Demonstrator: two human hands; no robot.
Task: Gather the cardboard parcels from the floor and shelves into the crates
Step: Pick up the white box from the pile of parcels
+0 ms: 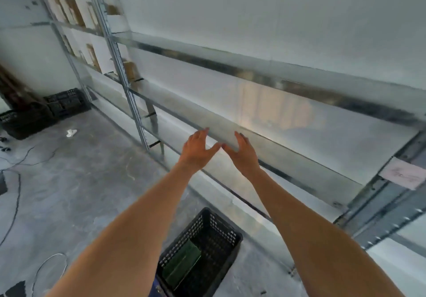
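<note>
While both bare arms stretch forward toward the metal shelving [230,121], the left hand [197,148] and the right hand [242,152] hover side by side at the front edge of the middle shelf, thumbs nearly meeting, fingers straight and loosely spread, holding nothing. Whether the fingertips actually touch the shelf edge I cannot tell, since the shot is smeared with motion. Behind the hands, farther back on that same shelf, a pale brownish shape [272,110] shows through the blur; it may be a cardboard parcel, but it is too soft to be sure. Clearer cardboard parcels [75,11] stand on the shelves of the far bay at the upper left, near the upright post [110,50]. Down on the concrete floor [80,181], just in front of the shelving's lowest edge and between the two forearms, sits a black perforated crate [207,239] with something flat and green [184,262] lying inside it. More dark crates [66,102] are stacked by the far wall at the left edge of the floor, with a scrap of white [71,132] near them and thin cables [16,204] trailing across the floor.
</note>
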